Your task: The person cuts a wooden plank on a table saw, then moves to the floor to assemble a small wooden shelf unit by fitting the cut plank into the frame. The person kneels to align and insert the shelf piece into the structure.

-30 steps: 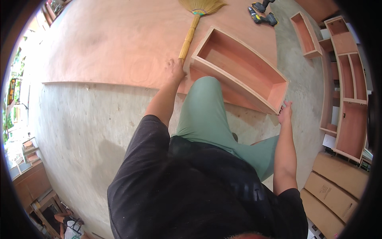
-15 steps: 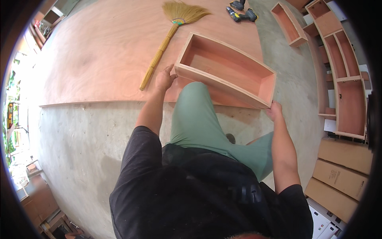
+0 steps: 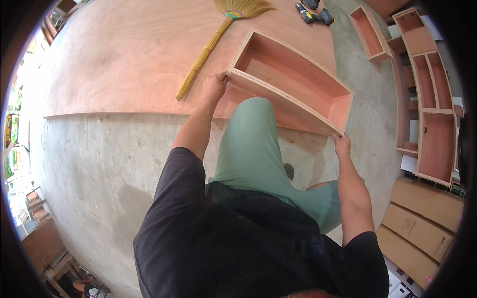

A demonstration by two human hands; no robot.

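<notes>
A long, open plywood box [image 3: 285,93], pinkish inside with pale layered edges, lies at a slant over a large plywood sheet [image 3: 124,59]. At its near left corner my left hand [image 3: 216,85] has its fingers closed on the box's edge. My right hand [image 3: 342,143] pinches the near right corner; some of its fingertips are hidden by the box wall. Left of the box rests a straw broom [image 3: 206,52], its handle pointing toward me. My bent knee in green trousers stands close against the box's near side.
Cordless drills [image 3: 315,16] lie on the sheet's far right. On the concrete floor [image 3: 94,159] to the right are a smaller wooden box [image 3: 370,35] and a long divided wooden cabinet [image 3: 431,89]. Brown cardboard boxes [image 3: 415,226] lie nearer me on that side.
My left hand has closed from a loose, spread hold onto the box's corner. The right hand now pinches its corner. The whole view has shifted slightly.
</notes>
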